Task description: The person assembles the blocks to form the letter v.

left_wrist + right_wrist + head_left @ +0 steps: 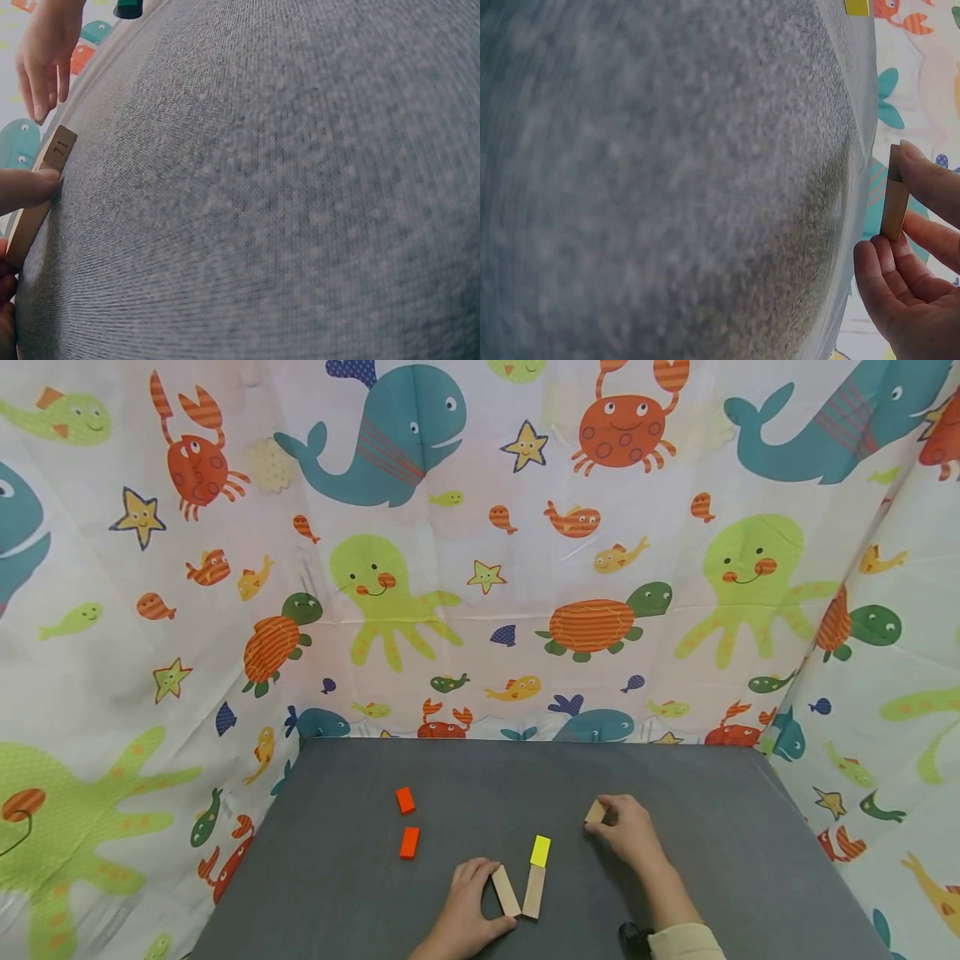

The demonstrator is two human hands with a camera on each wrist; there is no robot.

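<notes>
Gray tabletop (337, 893), two-handed pinch

L hand (467, 906) pinches 1st wood blk (506, 891), just beside 2nd wood blk (533, 893) w/ yellow blk (540, 852) at far end. R hand (632, 833) pinches 3rd wood blk (595, 812), R of yellow blk. 2 orange blks (409, 843) at L.

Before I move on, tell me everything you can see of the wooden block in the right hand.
The wooden block is small, pale and straight-edged, and looks like bare, unpainted wood. The right hand holds it between thumb and fingers. In the head view it slants, right of the yellow block and farther out. Whether it also touches the table can't be told.
</notes>
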